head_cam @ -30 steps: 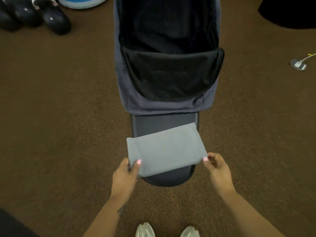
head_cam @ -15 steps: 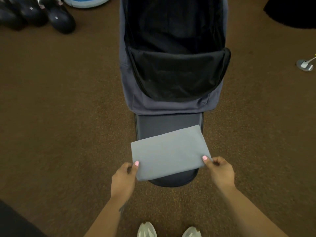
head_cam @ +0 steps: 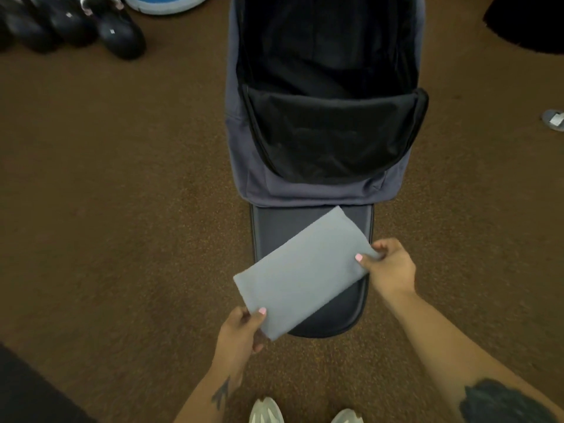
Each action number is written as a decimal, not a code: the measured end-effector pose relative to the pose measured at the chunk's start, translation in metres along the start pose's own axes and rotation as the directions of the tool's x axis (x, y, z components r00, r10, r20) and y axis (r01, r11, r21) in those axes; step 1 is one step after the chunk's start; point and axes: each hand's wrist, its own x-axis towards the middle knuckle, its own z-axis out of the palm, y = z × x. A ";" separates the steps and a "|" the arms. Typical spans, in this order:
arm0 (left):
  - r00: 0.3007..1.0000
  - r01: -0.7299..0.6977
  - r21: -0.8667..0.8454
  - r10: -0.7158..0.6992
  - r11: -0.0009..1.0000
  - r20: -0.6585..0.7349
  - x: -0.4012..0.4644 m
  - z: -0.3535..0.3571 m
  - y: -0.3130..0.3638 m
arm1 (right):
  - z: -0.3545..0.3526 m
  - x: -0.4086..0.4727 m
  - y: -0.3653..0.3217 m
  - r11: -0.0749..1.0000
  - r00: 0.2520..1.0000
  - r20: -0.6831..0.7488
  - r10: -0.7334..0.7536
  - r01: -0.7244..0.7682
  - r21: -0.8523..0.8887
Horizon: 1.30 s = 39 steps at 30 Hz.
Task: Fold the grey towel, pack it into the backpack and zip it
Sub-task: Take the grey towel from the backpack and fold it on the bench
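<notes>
Towel, grey, soft cloth, folded to a flat rectangle [head_cam: 300,276], held in the air by both hands and tilted, its far right corner higher in view than its near left corner. Left hand [head_cam: 241,331] grips the near left corner, thumb on top with a pink nail showing, fingers curled beneath the cloth. Right hand [head_cam: 389,268] pinches the right short edge, thumb pressed on the upper face, other fingers closed behind the fold. Both hands clamped on the towel. Towel sits over the dark padded flap [head_cam: 329,312] of the blue-grey fabric backpack [head_cam: 320,184], which lies open on the brown carpet floor [head_cam: 122,209]; whether the cloth touches the flap cannot be told. Backpack main compartment gapes wide, black lining visible inside, a black inner pocket panel [head_cam: 332,132] folded toward the camera. Towel not yet inside the compartment; zip undone. Black shoes [head_cam: 91,29] in a row at far left, beside a round blue-and-white object [head_cam: 164,3] cut by the frame's top edge. Small grey item [head_cam: 554,119] on the carpet at far right. Pale shoe toes [head_cam: 267,412] at bottom centre. Tattoos on both forearms.
</notes>
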 end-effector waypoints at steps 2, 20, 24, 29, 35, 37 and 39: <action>0.999 0.037 -0.012 -0.037 0.999 0.033 -0.012 0.008 -0.005 | 0.003 0.010 -0.016 0.999 0.999 -0.009 -0.052 0.052 0.012; 0.991 0.113 -0.281 -0.087 0.953 0.101 -0.053 0.054 -0.010 | 0.015 -0.055 0.030 0.309 0.497 0.588 -0.638 0.865 -0.395; 0.991 0.097 -0.344 -0.060 0.934 0.117 -0.058 0.056 -0.004 | -0.005 -0.066 0.053 0.277 0.404 0.735 -0.544 0.914 -0.297; 0.977 0.017 -0.318 0.053 0.948 0.209 -0.061 0.060 0.004 | 0.000 -0.074 0.060 0.390 0.473 0.634 -0.612 0.878 -0.278; 0.945 -0.322 -0.027 0.323 0.946 0.052 -0.034 0.030 0.005 | -0.003 -0.074 0.059 0.622 0.638 0.526 -0.563 0.746 -0.239; 0.913 -0.408 0.174 0.402 0.896 0.071 -0.022 0.019 0.013 | -0.007 -0.074 0.055 0.690 0.662 0.512 -0.548 0.704 -0.172; 0.873 -0.486 0.358 0.459 0.798 0.162 -0.010 0.015 0.023 | -0.011 -0.073 0.053 0.752 0.687 0.504 -0.524 0.650 -0.104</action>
